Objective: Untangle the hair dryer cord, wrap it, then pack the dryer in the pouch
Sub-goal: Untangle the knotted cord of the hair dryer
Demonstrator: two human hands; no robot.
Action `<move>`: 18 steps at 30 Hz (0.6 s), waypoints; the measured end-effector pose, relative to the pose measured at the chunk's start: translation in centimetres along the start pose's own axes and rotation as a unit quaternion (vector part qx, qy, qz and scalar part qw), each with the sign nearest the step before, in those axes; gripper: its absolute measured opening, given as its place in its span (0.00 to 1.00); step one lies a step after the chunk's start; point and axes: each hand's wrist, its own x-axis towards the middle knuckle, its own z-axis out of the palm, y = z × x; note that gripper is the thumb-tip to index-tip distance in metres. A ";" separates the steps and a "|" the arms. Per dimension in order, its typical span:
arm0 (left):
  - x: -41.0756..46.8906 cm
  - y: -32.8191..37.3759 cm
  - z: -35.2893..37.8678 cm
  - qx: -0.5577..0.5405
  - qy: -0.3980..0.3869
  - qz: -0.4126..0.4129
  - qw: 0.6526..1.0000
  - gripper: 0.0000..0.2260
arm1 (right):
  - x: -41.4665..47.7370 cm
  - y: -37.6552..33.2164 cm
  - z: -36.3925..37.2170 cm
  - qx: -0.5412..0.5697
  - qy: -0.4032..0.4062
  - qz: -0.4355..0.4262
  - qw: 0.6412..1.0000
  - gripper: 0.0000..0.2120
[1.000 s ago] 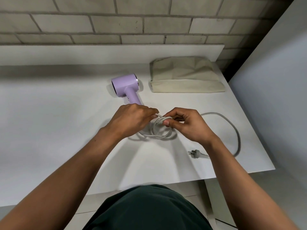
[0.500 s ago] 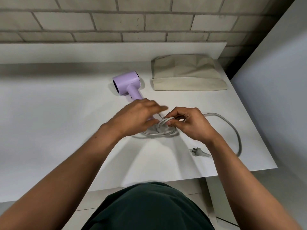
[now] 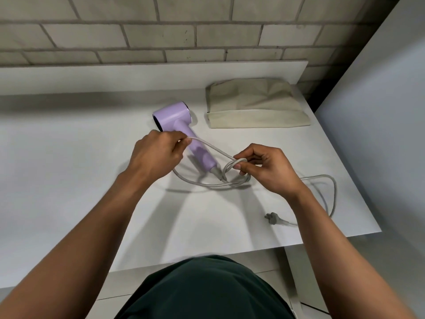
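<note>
A pale brick wall backs a white bench, and everything on it is placed here against the lilac hair dryer, which lies on its side near the middle with its handle pointing toward the person. Behind and to the right of the dryer the beige pouch lies flat, nothing in it. The grey cord leaves the dryer's handle end and is knotted into small loops just there; its tail runs off well to the right, curves back, and ends in the plug on the bench.

The left hand, over the dryer's handle, is closed on a strand of cord pulled taut. The right hand, just right of the handle end, pinches the looped knot.

By the look of it the untangling is under way and not finished; wrapping and packing are both still ahead.

Half a second ago both hands were bunched together over the knot. Now the left hand has drawn away up toward the dryer's head, stretching out a long strand and opening a wide loop.
</note>
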 end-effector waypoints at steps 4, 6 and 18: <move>-0.4 0.7 0.4 0.005 -0.004 0.031 0.999 0.12 | 0.1 0.0 0.1 -0.008 -0.017 -0.007 1.000 0.06; -0.3 1.2 0.4 0.010 0.001 0.128 0.992 0.21 | 0.1 -0.2 0.2 -0.011 -0.024 -0.014 1.000 0.06; -0.5 4.1 0.1 0.000 0.038 0.150 0.988 0.15 | 0.1 -0.4 -0.3 -0.017 0.015 -0.003 1.000 0.08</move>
